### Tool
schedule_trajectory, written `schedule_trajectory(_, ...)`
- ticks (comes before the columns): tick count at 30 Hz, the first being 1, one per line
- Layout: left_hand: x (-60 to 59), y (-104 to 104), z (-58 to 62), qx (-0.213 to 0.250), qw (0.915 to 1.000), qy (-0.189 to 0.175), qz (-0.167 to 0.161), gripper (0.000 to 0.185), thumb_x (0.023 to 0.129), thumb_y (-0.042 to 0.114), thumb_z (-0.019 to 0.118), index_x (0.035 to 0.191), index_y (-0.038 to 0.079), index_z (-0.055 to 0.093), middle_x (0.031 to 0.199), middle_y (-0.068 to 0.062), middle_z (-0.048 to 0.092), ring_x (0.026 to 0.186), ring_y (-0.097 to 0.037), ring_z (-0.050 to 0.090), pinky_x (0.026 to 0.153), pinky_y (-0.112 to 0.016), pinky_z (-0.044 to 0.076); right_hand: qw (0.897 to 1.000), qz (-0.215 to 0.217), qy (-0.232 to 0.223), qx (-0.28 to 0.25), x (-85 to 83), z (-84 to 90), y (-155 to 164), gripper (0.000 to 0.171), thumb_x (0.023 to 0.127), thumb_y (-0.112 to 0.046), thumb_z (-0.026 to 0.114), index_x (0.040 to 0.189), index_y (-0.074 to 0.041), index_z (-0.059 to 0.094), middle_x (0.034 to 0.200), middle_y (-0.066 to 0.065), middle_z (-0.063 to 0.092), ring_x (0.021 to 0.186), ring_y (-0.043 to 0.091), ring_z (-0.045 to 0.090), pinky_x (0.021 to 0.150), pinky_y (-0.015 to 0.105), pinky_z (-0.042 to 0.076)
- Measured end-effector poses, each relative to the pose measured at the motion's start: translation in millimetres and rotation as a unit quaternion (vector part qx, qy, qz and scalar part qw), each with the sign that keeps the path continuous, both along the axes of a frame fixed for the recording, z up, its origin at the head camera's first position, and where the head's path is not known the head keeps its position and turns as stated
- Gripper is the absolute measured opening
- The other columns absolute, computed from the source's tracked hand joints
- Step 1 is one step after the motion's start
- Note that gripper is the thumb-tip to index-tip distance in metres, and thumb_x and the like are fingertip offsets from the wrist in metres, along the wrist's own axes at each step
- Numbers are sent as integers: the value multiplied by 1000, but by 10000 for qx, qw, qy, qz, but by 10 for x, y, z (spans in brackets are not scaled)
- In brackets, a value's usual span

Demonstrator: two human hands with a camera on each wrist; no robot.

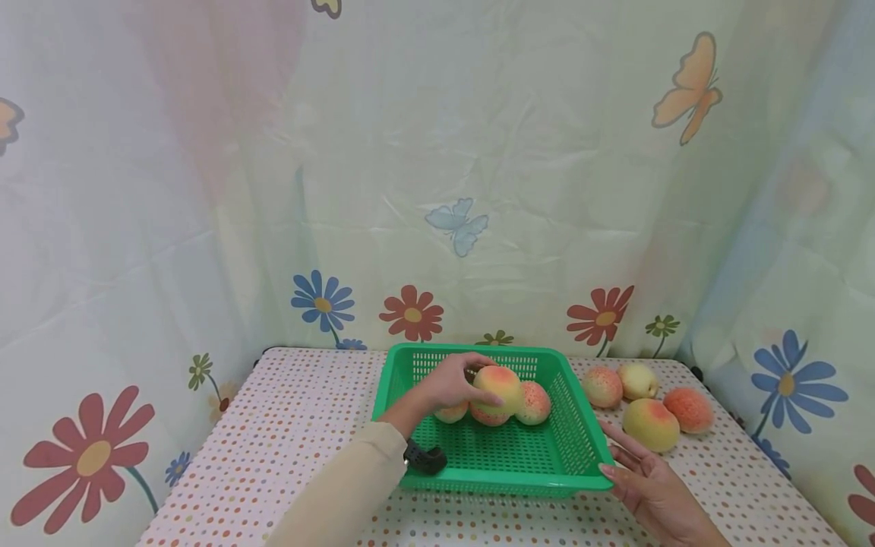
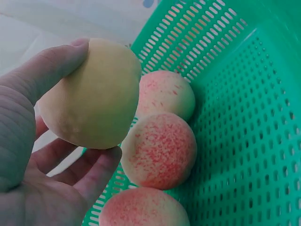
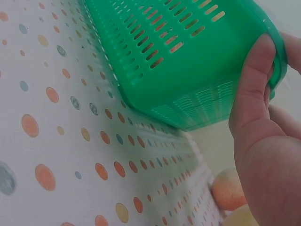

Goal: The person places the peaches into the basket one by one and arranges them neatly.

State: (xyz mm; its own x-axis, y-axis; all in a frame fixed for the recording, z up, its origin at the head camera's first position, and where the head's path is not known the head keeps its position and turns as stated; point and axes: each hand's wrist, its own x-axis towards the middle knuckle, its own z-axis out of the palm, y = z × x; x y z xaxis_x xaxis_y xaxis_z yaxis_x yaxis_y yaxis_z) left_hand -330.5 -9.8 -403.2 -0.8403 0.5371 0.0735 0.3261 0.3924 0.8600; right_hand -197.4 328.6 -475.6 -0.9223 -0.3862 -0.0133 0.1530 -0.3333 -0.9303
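In the head view, the left hand [image 1: 451, 384] sits just above centre of the frame inside the green basket [image 1: 547, 463], its fingers curled round a yellow-pink peach [image 1: 500, 385] that rests above three peaches [image 1: 532, 403] already lying against the far wall. The right hand [image 1: 649, 486], at the lower right, has straight fingers laid along the basket's near right corner, while four more peaches [image 1: 651, 424] wait on the dotted tabletop [image 1: 273, 441] to the right. In the left wrist view, thumb and fingers [image 2: 101, 165] clamp the peach from opposite sides at the left of the frame, just above the fruit below; lowering it into the bare floor beside them before letting go would likely keep it from rolling off the pile. In the right wrist view, the thumb [image 3: 251, 80] presses the basket's outer wall at the right edge, a brace worth holding firm so the basket cannot slide.
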Motion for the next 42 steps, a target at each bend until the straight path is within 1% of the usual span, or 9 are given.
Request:
schedule_trajectory(6,19,93,20,-275,9996,8,-72,59,78,32,90,132,26,68,130,6,65,110,-12,61,89,-31,56,9999,-76,-18,121,-3,1,2,58,107,1,44,140,-46,54,132,-11,63,117,10,67,97,30,59)
schedule_trajectory(10,13,173,-11,-408,9990,45,-166,55,78,30,91,128,25,69,126,7,66,108,-10,60,86,-28,55,10000,-22,1,79,-2,-3,1,59,107,1,43,141,-46,53,132,-11,63,118,10,66,98,30,59)
schedule_trajectory(11,21,190,-12,-391,9991,2,-182,55,78,29,91,128,24,69,126,7,66,107,-10,60,85,-28,55,10000,-9,7,65,-2,-4,1,59,107,1,43,141,-46,53,132,-11,63,118,10,66,98,30,59)
schedule_trajectory(15,74,266,0,-58,9982,-551,-245,54,77,20,91,126,19,69,123,4,65,102,-13,61,78,-35,63,10000,-4,35,18,-1,-8,5,59,107,2,43,141,-45,54,132,-10,63,118,10,66,97,30,59)
schedule_trajectory(18,116,321,13,-17,9974,-686,-237,53,76,17,91,125,17,70,121,5,66,100,-11,60,75,-36,63,10000,-7,30,-17,-4,-13,12,60,107,3,42,141,-45,55,131,-9,64,117,10,66,96,29,59)
schedule_trajectory(21,136,378,16,-351,9985,-387,-177,54,75,23,92,124,20,71,120,7,68,100,-8,59,76,-26,57,10000,10,12,-50,-7,-19,17,60,107,3,42,140,-45,56,131,-9,63,117,9,66,96,28,59)
schedule_trajectory(24,149,436,14,-493,9979,-396,-138,54,74,24,93,123,22,71,119,7,68,100,-7,59,75,-25,56,9999,57,39,-74,-7,-20,15,60,107,3,41,141,-44,55,132,-9,63,117,10,66,96,29,59)
schedule_trajectory(32,185,544,-6,-137,9928,-1185,-53,49,76,16,92,120,23,71,118,3,67,91,-13,63,68,-35,64,9999,87,63,-36,-12,-19,16,60,108,2,41,142,-45,54,133,-10,63,117,10,66,96,30,59)
schedule_trajectory(42,250,626,-33,-39,9900,-1405,95,54,77,11,91,126,14,68,118,-1,67,89,-13,65,70,-42,65,9983,-293,-211,453,-20,11,6,56,107,-3,47,137,-50,55,130,-11,61,116,10,66,97,30,59)
